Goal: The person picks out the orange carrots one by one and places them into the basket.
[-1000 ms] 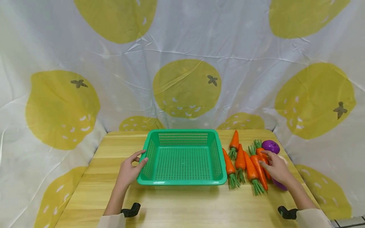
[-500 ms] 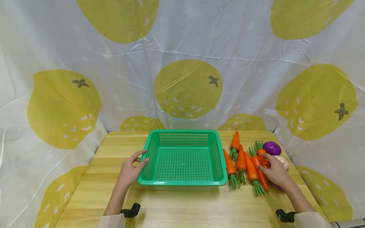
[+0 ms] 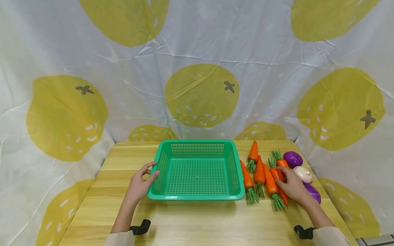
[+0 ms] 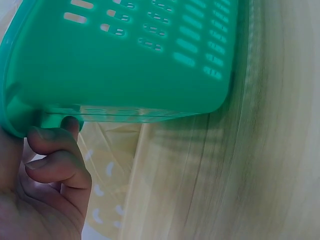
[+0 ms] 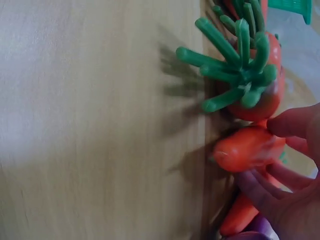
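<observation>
A green plastic basket (image 3: 197,197) with slotted walls stands mid-table, nothing inside it. At its left rim is my left hand (image 3: 140,184), thumb over the edge; the left wrist view shows curled fingers (image 4: 57,167) under the rim. My right hand (image 3: 292,186) holds a carrot (image 3: 276,175) among the pile on the right. In the right wrist view this carrot (image 5: 247,149) lies between thumb and fingers, tip toward the camera. Close beside it lies another carrot (image 3: 270,181) with green stubby leaves. A further carrot (image 3: 282,164) is partly hidden behind my right hand.
More carrots (image 3: 259,172) lie between the basket and my right hand, one (image 3: 246,177) right against the basket's side. Along the right table edge sit two purple vegetables (image 3: 293,159) and a whitish one (image 3: 303,174). A lemon-print cloth (image 3: 200,41) hangs behind the wooden table (image 3: 197,225).
My right hand has moved left and closed around a carrot, uncovering the whitish and lower purple vegetables. The left hand and the basket have stayed in place.
</observation>
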The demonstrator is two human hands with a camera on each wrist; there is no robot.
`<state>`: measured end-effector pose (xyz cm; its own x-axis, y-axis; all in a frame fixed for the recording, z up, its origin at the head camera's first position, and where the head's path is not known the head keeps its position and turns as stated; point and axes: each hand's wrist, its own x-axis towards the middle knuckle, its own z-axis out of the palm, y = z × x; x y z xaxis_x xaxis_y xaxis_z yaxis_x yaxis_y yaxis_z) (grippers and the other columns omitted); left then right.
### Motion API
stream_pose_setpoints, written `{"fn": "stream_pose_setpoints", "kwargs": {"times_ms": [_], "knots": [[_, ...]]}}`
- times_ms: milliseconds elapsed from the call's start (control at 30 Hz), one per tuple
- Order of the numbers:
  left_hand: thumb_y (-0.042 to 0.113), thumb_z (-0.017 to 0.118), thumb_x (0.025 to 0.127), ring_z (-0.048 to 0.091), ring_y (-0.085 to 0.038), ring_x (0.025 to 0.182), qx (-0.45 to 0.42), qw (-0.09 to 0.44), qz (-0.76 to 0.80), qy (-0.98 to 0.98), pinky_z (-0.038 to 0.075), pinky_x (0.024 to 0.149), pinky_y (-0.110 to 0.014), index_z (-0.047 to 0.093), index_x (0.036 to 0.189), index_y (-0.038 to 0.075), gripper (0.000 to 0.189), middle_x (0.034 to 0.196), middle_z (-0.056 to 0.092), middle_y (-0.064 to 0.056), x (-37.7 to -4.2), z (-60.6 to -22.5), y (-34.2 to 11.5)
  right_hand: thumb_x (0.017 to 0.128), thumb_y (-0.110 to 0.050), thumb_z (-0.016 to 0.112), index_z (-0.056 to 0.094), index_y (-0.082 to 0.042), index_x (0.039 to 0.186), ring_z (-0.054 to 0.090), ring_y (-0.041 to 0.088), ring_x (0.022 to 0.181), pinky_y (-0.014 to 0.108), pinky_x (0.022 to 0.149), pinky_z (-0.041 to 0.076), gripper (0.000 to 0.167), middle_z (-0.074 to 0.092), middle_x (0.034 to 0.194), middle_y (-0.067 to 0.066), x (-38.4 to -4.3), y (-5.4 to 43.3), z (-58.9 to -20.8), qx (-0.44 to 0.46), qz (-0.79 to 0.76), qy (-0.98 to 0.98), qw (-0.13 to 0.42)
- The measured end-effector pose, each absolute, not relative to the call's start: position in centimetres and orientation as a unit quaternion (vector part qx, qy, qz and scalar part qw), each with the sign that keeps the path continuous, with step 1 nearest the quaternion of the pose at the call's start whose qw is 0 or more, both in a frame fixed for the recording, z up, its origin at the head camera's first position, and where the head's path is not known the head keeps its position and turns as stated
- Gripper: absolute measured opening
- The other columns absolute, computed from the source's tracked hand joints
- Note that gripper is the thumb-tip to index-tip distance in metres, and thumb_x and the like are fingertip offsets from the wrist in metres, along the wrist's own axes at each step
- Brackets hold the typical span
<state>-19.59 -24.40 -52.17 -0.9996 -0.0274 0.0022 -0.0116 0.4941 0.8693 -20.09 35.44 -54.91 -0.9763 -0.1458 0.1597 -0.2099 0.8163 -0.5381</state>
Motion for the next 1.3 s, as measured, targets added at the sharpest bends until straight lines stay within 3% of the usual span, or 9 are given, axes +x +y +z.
{"fn": "stream_pose_setpoints", "kwargs": {"times_ms": [267,433,667,800,900,967,1033,1133,1300], "knots": [[0.048,0.066,0.100,0.068,-0.020,0.055,0.008,0.004,-0.516,-0.857,0.050,0.054,-0.028,0.055,0.147,0.027,0.053,0.113,0.059,-0.017,-19.9,-52.3,-24.4,0.089,-0.005,0.073,0.050,0.003,0.146,0.053,0.058,0.122,0.070,0.096,0.044,0.061,0.057,0.136,0.036,-20.3,35.4,-55.0,0.100,0.283,-0.952,0.056],[0.049,0.067,0.099,0.067,-0.021,0.056,0.016,0.000,-0.528,-0.849,0.051,0.056,-0.029,0.056,0.147,0.028,0.054,0.116,0.057,-0.017,-19.9,-52.2,-24.2,0.091,-0.007,0.072,0.054,0.000,0.143,0.053,0.057,0.125,0.069,0.097,0.045,0.056,0.057,0.137,0.035,-20.7,35.4,-54.6,0.097,0.274,-0.956,0.041],[0.051,0.068,0.097,0.056,-0.016,0.052,0.037,0.002,-0.534,-0.845,0.050,0.055,-0.029,0.058,0.145,0.031,0.053,0.121,0.057,-0.017,-20.3,-52.1,-23.8,0.090,-0.011,0.074,0.058,-0.003,0.134,0.065,0.042,0.099,0.050,0.079,0.050,0.048,0.066,0.120,0.030,-21.0,35.4,-54.3,0.094,0.252,-0.962,0.051],[0.052,0.067,0.097,0.052,-0.018,0.073,0.034,0.022,-0.515,-0.856,0.043,0.055,-0.027,0.057,0.147,0.031,0.055,0.117,0.061,-0.014,-20.7,-52.2,-23.6,0.089,-0.009,0.073,0.059,-0.002,0.134,0.063,0.048,0.106,0.058,0.087,0.051,0.047,0.065,0.122,0.031,-20.9,35.6,-54.4,0.096,0.256,-0.960,0.056],[0.053,0.063,0.099,0.046,-0.017,0.076,0.026,0.029,-0.510,-0.859,0.037,0.052,-0.026,0.056,0.149,0.031,0.055,0.112,0.063,-0.012,-20.9,-52.4,-23.4,0.091,-0.008,0.071,0.058,-0.001,0.138,0.057,0.055,0.121,0.067,0.097,0.046,0.050,0.060,0.133,0.034,-20.5,35.6,-54.4,0.086,0.264,-0.959,0.046],[0.054,0.061,0.100,0.042,-0.017,0.066,0.024,0.029,-0.513,-0.858,0.035,0.049,-0.025,0.056,0.149,0.032,0.054,0.110,0.063,-0.011,-21.0,-52.5,-23.4,0.092,-0.009,0.070,0.058,-0.002,0.140,0.054,0.056,0.124,0.069,0.098,0.044,0.050,0.058,0.136,0.034,-20.2,35.5,-54.1,0.072,0.269,-0.960,0.041],[0.053,0.059,0.102,0.046,-0.015,0.065,0.035,0.033,-0.515,-0.856,0.040,0.050,-0.024,0.058,0.147,0.032,0.050,0.109,0.065,-0.011,-20.8,-52.5,-23.6,0.092,-0.011,0.071,0.058,-0.004,0.140,0.055,0.056,0.122,0.069,0.095,0.046,0.050,0.057,0.137,0.034,-20.2,35.2,-53.8,0.062,0.272,-0.959,0.044],[0.051,0.059,0.103,0.056,-0.014,0.079,0.058,0.040,-0.514,-0.855,0.047,0.056,-0.027,0.062,0.144,0.030,0.046,0.103,0.069,-0.012,-20.3,-52.3,-23.9,0.093,-0.014,0.073,0.060,-0.006,0.139,0.058,0.054,0.117,0.066,0.090,0.049,0.049,0.056,0.136,0.034,-20.2,34.5,-53.2,0.060,0.282,-0.956,0.057],[0.053,0.063,0.100,0.060,-0.019,0.091,0.077,0.043,-0.519,-0.850,0.050,0.056,-0.028,0.065,0.141,0.028,0.048,0.094,0.069,-0.011,-20.1,-52.3,-24.0,0.093,-0.015,0.074,0.060,-0.008,0.140,0.056,0.048,0.125,0.064,0.095,0.048,0.049,0.058,0.140,0.028,-20.3,32.9,-51.9,0.073,0.313,-0.944,0.079]]}}
